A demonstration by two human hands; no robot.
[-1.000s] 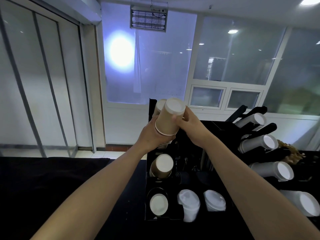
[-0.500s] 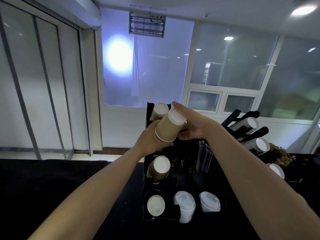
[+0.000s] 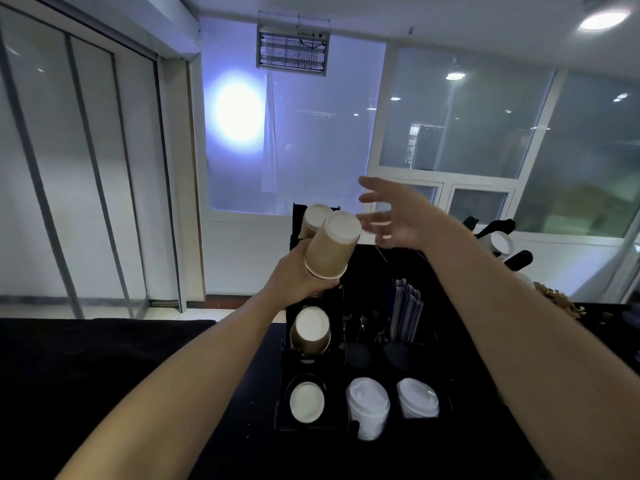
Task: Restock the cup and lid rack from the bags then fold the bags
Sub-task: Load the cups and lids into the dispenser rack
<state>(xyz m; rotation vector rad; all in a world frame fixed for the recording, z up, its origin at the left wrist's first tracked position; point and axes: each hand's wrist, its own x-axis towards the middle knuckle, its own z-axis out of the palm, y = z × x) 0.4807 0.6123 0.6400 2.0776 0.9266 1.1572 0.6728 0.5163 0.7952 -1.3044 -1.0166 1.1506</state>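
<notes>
My left hand (image 3: 296, 277) grips a stack of brown paper cups (image 3: 331, 249) by its lower end, bottoms tilted up toward me, in front of the black cup and lid rack (image 3: 363, 271). Just behind it another brown cup stack (image 3: 314, 218) sticks out of the rack's top slot. My right hand (image 3: 394, 216) hovers to the right of the held stack with fingers spread, touching nothing. Lower slots hold a brown cup stack (image 3: 310, 330), a white-bottomed cup (image 3: 306, 401) and two stacks of white lids (image 3: 367, 403) (image 3: 417, 398).
A second black rack with white cup stacks (image 3: 500, 242) stands at the right. Dark packets (image 3: 407, 306) sit upright in the rack's middle. The racks stand on a black counter (image 3: 86, 358). Glass panels and a sliding door lie behind.
My right hand has let go of the cup stack and pulled away up and to the right, fingers spreading. The left hand still holds the stack, now tilted a little more.
</notes>
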